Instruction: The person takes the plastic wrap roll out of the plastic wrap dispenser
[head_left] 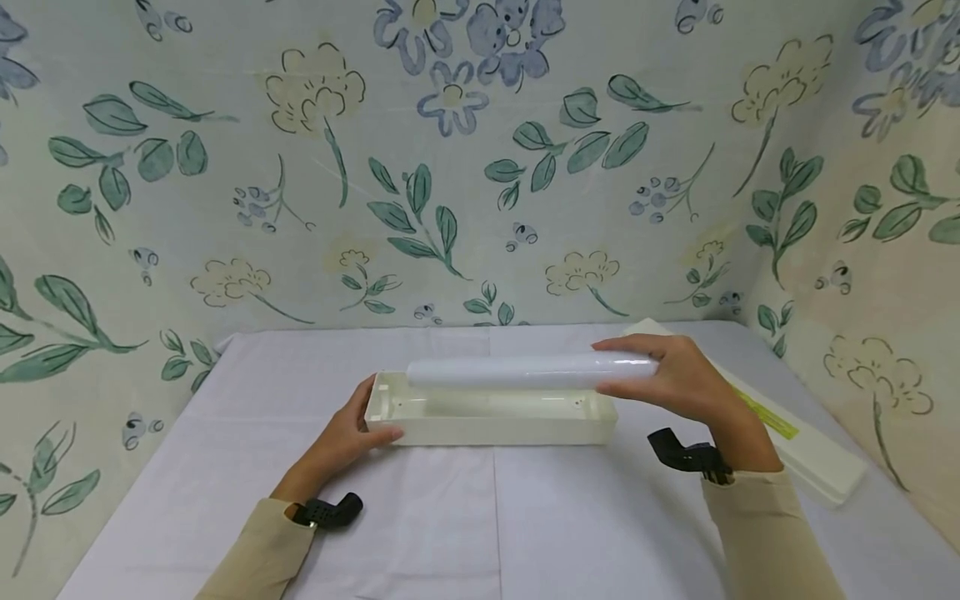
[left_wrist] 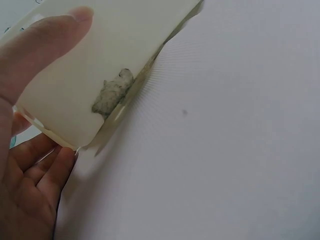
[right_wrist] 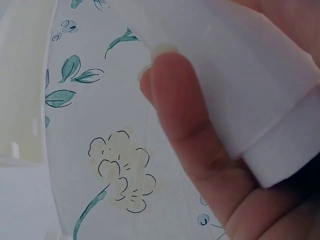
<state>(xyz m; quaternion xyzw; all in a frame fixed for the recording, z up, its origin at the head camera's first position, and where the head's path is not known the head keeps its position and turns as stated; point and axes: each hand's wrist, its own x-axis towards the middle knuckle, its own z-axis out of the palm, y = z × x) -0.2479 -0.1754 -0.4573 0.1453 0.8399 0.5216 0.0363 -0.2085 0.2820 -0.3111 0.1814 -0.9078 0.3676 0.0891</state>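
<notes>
Item 1: white roll (head_left: 525, 371), long, glossy; held approx. level above the box's rear side, its rt. end past the box's rt. end. Narrower white end piece visible in rt. wrist view. Whether roll touches box rim: can't tell.

Item 2: off-white box (head_left: 491, 431), long, open-topped, on table; grey patch (left_wrist: 114, 92) nr. lower edge, seen in L. wrist view.

Item 3: L. hand (head_left: 348, 429), at box's L. end; thumb on front wall, other fingers bent round the end, part-open to box width.

Item 4: rt. hand (head_left: 675, 379), at roll's rt. end; thumb on near side, fingers on far side, spread only as wide as the roll, gripping it.

Item 5: long white strip (head_left: 821, 458) w/ yellow label (head_left: 772, 417), lying aslant on table at rt., partly behind rt. hand.

Misc.: white tablecloth (head_left: 420, 525); floral backdrop (head_left: 450, 208); 2 beige sleeves (head_left: 258, 546); black cam. (head_left: 337, 510) on each wrist.
</notes>
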